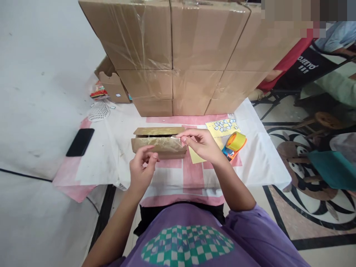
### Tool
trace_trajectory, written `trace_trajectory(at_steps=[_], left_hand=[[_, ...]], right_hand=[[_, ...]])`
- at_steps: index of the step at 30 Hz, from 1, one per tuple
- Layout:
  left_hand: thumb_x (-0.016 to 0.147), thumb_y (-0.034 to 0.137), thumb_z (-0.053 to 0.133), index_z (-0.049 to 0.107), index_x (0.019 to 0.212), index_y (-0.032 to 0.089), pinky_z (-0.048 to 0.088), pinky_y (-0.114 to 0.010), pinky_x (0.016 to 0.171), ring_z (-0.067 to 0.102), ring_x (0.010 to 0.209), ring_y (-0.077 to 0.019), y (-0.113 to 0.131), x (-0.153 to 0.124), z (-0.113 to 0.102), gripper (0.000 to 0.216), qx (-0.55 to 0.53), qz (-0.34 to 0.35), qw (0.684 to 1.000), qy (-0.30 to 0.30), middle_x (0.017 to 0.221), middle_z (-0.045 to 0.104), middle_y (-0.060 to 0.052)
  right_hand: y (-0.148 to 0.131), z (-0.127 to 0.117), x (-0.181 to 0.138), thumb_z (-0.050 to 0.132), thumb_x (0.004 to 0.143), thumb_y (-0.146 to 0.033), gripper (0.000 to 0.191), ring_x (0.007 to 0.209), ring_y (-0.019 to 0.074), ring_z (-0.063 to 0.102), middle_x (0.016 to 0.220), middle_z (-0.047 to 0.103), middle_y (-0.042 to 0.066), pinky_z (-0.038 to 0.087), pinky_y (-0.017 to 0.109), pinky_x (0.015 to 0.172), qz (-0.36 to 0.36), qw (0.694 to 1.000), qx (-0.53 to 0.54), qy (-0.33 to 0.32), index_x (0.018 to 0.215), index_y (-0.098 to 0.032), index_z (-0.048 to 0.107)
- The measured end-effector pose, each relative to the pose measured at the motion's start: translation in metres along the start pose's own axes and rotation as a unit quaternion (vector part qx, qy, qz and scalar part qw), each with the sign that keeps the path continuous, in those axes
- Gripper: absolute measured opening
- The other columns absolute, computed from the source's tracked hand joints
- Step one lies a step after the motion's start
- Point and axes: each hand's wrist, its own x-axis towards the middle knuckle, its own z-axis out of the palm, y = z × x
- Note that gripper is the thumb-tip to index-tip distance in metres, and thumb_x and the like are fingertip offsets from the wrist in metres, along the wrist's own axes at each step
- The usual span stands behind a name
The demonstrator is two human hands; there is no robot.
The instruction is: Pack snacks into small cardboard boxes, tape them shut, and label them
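A cardboard box [160,146] lies on the cloth in front of me. Its top flaps are parted by a narrow dark gap, and shiny clear tape runs along the near flap. At the box's right end, my right hand [201,144] pinches a small piece of clear tape [175,137] between thumb and fingers. My left hand [143,167] is by the box's near left side, fingers loosely curled and thumb apart from them, with nothing visible in it. A tape dispenser [236,142] with a yellow roll and orange edge rests to the right of my right hand.
Stacked taped cartons [194,55] rise at the table's back. Yellow sheets with small stickers [222,126] lie beside the dispenser. A black phone [80,142], a white perforated dome [99,111] and an open carton [114,83] are leftward. A person in red [289,63] is at right.
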Motion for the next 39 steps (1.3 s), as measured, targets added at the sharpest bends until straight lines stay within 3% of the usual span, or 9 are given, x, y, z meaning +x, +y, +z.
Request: trace_trajectory(at_steps=[4,8,11,13,15,18,22,31,39], left_hand=[[0.092,0.052,0.066,0.067,0.124,0.020,0.044,-0.024,0.058,0.056,0.055,-0.0125,0.004,0.005,0.003,0.046,-0.030,-0.012,0.995,-0.098,0.059,0.060,0.004],[0.087,0.076,0.058,0.076,0.093,0.018,0.037,-0.025,0.048,0.047,0.047,-0.0120,-0.004,-0.003,0.005,0.061,-0.104,-0.047,0.980,-0.161,0.051,0.054,0.001],[0.079,0.093,0.044,0.076,0.094,0.016,0.032,-0.026,0.042,0.044,0.044,-0.0126,-0.015,-0.013,0.006,0.085,-0.180,-0.066,0.968,-0.160,0.053,0.056,-0.002],[0.076,0.095,0.047,0.077,0.095,0.017,0.031,-0.025,0.041,0.042,0.043,-0.0122,-0.019,-0.017,0.007,0.086,-0.189,-0.072,0.966,-0.159,0.052,0.056,-0.001],[0.080,0.083,0.059,0.077,0.091,0.018,0.032,-0.025,0.043,0.043,0.044,-0.0112,-0.017,-0.019,0.008,0.069,-0.157,-0.075,0.973,-0.150,0.051,0.055,0.000],[0.087,0.055,0.069,0.075,0.079,0.019,0.036,-0.024,0.049,0.047,0.048,-0.0106,-0.011,-0.017,0.010,0.038,-0.085,-0.075,0.986,-0.123,0.056,0.059,0.001],[0.089,0.043,0.065,0.067,0.069,0.019,0.034,-0.023,0.052,0.045,0.050,-0.0100,-0.008,-0.019,0.016,0.031,-0.035,-0.077,0.991,-0.107,0.053,0.053,0.003],[0.092,0.054,0.060,0.060,0.069,0.019,0.034,-0.023,0.053,0.046,0.051,-0.0117,-0.027,-0.040,0.040,0.043,-0.029,-0.150,0.981,-0.121,0.053,0.047,0.004],[0.090,0.068,0.056,0.068,0.081,0.017,0.036,-0.023,0.049,0.050,0.049,-0.0129,-0.015,-0.031,0.039,0.053,-0.005,-0.140,0.983,-0.120,0.052,0.052,0.003]], right_hand=[[0.000,-0.003,0.006,0.065,0.096,-0.037,0.020,0.072,0.0159,0.066,0.076,0.072,0.000,0.050,0.028,0.067,-0.017,0.996,-0.022,-0.081,0.098,-0.022,0.078],[-0.005,-0.004,0.009,0.065,0.094,-0.033,0.019,0.075,0.0158,0.068,0.081,0.075,0.000,0.053,0.028,0.071,-0.029,0.989,-0.053,-0.136,0.106,-0.023,0.077],[-0.007,-0.002,0.010,0.064,0.094,-0.029,0.049,0.072,0.0154,0.068,0.078,0.074,-0.004,0.055,0.028,0.072,-0.025,0.982,-0.069,-0.175,0.142,-0.027,0.060],[-0.006,-0.001,0.012,0.064,0.094,-0.026,0.063,0.071,0.0156,0.068,0.078,0.074,-0.005,0.055,0.029,0.073,-0.031,0.977,-0.085,-0.190,0.155,-0.029,0.046],[-0.005,0.001,0.016,0.063,0.094,-0.022,0.058,0.072,0.0161,0.067,0.079,0.075,-0.005,0.053,0.029,0.075,-0.049,0.974,-0.110,-0.190,0.151,-0.031,0.051],[-0.002,0.002,0.023,0.064,0.094,-0.019,0.030,0.075,0.0172,0.066,0.077,0.075,-0.003,0.050,0.031,0.078,-0.081,0.967,-0.162,-0.178,0.122,-0.028,0.072],[0.005,-0.003,0.026,0.065,0.095,-0.019,0.014,0.078,0.0185,0.063,0.080,0.074,0.001,0.046,0.033,0.083,-0.112,0.945,-0.254,-0.174,0.089,-0.023,0.078],[0.028,-0.011,0.003,0.066,0.098,-0.021,0.016,0.078,0.0177,0.069,0.083,0.078,0.003,0.048,0.031,0.079,-0.085,0.945,-0.271,-0.164,0.089,-0.020,0.078],[-0.002,-0.016,0.003,0.059,0.103,-0.024,0.022,0.083,0.0184,0.063,0.081,0.074,0.004,0.041,0.031,0.081,-0.156,0.900,-0.380,-0.147,0.088,-0.019,0.075]])
